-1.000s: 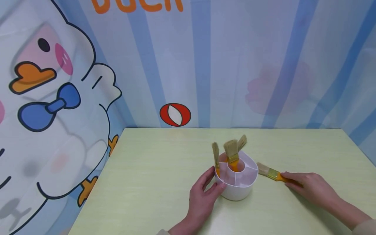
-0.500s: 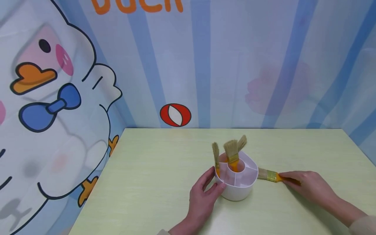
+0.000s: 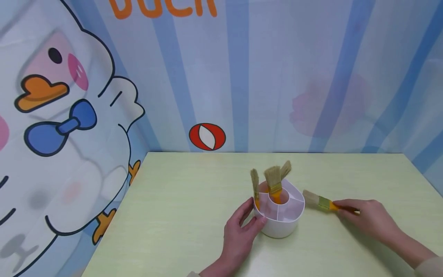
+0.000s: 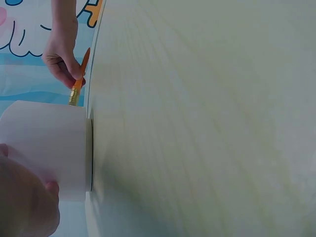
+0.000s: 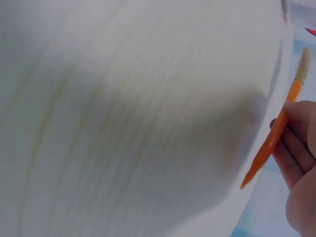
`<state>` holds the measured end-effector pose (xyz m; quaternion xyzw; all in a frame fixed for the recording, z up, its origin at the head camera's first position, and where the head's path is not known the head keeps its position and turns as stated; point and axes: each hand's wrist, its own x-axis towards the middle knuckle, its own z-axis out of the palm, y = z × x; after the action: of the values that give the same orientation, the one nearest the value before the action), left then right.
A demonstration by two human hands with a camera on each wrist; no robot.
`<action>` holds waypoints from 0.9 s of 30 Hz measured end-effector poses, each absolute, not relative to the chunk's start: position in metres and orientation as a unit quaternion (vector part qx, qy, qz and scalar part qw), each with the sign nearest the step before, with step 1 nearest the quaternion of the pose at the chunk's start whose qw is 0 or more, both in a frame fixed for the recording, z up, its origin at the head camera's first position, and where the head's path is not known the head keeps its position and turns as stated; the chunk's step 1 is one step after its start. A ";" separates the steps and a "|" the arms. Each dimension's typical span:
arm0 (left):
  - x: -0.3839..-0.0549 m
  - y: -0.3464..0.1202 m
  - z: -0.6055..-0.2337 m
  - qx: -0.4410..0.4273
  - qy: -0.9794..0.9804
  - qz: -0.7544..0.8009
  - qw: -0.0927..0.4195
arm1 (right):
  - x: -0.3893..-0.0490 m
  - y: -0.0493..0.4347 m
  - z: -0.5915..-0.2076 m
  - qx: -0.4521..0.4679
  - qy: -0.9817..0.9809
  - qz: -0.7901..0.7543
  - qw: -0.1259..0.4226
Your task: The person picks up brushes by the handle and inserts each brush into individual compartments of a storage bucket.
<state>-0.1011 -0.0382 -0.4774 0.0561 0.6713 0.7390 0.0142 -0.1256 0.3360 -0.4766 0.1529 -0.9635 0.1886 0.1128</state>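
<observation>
A white round organizer [image 3: 279, 227] with several compartments stands on the table, and my left hand [image 3: 238, 236] holds its left side, thumb and fingers at the rim. Three brushes stand in it bristles up: a narrow paintbrush [image 3: 255, 182] at the left, a wide paintbrush [image 3: 273, 177] in the round middle well, and another paintbrush [image 3: 285, 169] behind. To the right, my right hand [image 3: 370, 219] pinches the orange handle of a flat paintbrush [image 3: 324, 203], its bristles pointing left toward the organizer's rim. In the right wrist view, the orange handle [image 5: 270, 140] lies between thumb and fingers.
The pale wooden table [image 3: 166, 215] ends at a back edge against a blue striped cloth backdrop [image 3: 266, 77]. A large cartoon duck [image 3: 69, 134] is printed on the cloth at the left.
The paintbrush in my right hand moves in toward the organizer, then back out to the right, its bristle end now tilted up a little. My left hand and the organizer stay put.
</observation>
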 end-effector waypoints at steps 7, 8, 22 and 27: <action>-0.102 -0.037 -0.478 0.048 0.669 0.742 0.021 | -0.127 0.338 -0.462 0.038 -0.915 0.400 0.042; -0.102 -0.037 -0.478 0.047 0.669 0.742 0.021 | -0.127 0.337 -0.459 0.022 -0.905 0.423 0.032; -0.102 -0.037 -0.478 0.051 0.673 0.738 0.022 | -0.124 0.299 -0.423 0.018 -0.721 0.693 -0.012; -0.102 -0.037 -0.478 0.051 0.675 0.736 0.017 | -0.121 0.278 -0.412 0.056 -0.658 0.751 -0.003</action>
<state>-0.1024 -0.0366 -0.4776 0.0512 0.6751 0.7357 0.0166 -0.1206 0.2781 -0.4120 0.0561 -0.6578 0.7511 -0.0031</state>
